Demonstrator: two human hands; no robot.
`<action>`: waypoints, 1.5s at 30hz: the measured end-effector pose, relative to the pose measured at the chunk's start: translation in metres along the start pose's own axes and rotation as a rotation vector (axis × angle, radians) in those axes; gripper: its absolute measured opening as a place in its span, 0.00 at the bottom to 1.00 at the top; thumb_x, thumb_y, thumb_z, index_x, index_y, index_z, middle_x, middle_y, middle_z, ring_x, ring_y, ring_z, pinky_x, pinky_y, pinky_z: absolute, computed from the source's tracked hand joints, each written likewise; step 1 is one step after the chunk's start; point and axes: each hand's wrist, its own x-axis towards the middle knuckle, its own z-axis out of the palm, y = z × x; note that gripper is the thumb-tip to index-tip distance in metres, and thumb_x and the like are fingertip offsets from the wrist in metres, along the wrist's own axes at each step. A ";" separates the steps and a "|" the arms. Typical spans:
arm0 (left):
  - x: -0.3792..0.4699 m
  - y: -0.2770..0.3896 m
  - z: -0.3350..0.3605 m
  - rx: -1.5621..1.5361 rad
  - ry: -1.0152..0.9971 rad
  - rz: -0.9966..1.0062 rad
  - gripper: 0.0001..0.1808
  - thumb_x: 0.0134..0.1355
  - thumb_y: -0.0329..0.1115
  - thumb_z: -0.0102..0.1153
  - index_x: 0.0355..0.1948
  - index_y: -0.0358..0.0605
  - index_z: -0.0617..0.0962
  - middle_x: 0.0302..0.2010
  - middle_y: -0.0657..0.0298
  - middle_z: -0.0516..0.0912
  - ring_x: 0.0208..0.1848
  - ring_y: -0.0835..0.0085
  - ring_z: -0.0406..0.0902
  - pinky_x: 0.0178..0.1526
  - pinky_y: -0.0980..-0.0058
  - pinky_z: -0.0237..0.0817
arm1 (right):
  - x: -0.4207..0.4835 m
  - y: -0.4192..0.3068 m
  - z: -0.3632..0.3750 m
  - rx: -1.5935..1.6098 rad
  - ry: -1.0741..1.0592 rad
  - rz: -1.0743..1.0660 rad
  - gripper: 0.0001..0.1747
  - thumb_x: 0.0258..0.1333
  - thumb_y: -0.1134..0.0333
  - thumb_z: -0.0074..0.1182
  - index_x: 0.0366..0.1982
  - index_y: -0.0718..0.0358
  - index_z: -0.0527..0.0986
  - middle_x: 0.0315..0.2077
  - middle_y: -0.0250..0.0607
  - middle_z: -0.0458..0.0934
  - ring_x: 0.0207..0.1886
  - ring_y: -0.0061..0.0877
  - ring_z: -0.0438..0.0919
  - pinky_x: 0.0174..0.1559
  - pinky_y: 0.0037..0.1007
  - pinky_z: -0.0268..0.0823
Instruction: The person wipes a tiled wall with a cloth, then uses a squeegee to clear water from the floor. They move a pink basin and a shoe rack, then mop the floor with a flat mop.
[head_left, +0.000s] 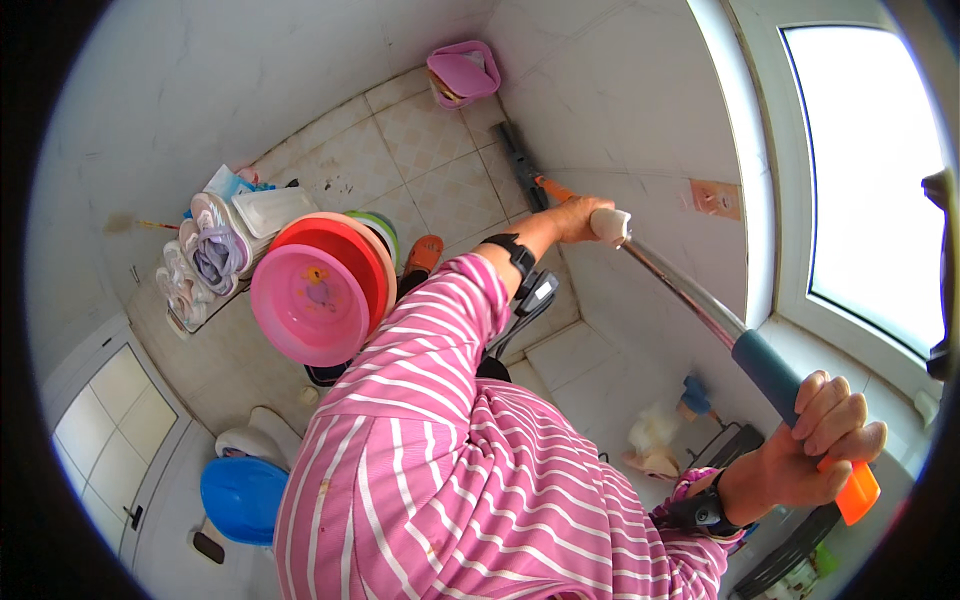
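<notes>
Both of my hands grip a long-handled floor-cleaning tool (679, 289) with a steel pole; whether it is a mop or a squeegee I cannot tell. My left hand (574, 217) wraps the lower shaft, between a white collar (611, 226) and an orange neck (553, 187). Beyond it the dark grey head (519, 165) lies at the floor's edge along the wall. At the upper end, my right hand (832, 442) closes around the dark teal grip (772, 371), with an orange end cap (859, 491) sticking out below. Each wrist wears a black strap.
Stacked basins, a pink one (311, 304) foremost, stand left beside a rack of shoes (214, 244). A pink bin (465, 75) occupies the far corner. One orange clog (424, 253) shows on the tiled floor (401, 161). A window (862, 187) is right; a blue basin (244, 501) sits lower left.
</notes>
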 end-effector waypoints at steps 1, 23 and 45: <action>0.007 -0.002 -0.003 -0.004 -0.003 0.044 0.16 0.48 0.33 0.71 0.35 0.45 0.77 0.36 0.59 0.81 0.42 0.64 0.79 0.44 0.67 0.69 | 0.007 0.004 0.004 -0.003 0.029 -0.013 0.23 0.51 0.53 0.61 0.19 0.50 0.59 0.14 0.25 0.62 0.17 0.15 0.61 0.27 0.22 0.57; -0.120 0.002 -0.036 -0.078 0.078 0.019 0.18 0.50 0.37 0.71 0.36 0.43 0.75 0.32 0.59 0.80 0.38 0.68 0.78 0.41 0.69 0.68 | 0.046 0.008 0.011 0.369 -0.305 0.057 0.12 0.52 0.59 0.50 0.22 0.50 0.61 0.15 0.26 0.65 0.17 0.15 0.62 0.24 0.22 0.60; -0.041 0.061 0.240 -0.046 -0.417 0.172 0.18 0.44 0.35 0.69 0.36 0.48 0.75 0.37 0.55 0.82 0.44 0.52 0.77 0.45 0.60 0.67 | -0.160 -0.067 -0.186 0.045 0.314 0.077 0.21 0.49 0.55 0.62 0.17 0.50 0.61 0.13 0.27 0.64 0.17 0.14 0.63 0.31 0.22 0.60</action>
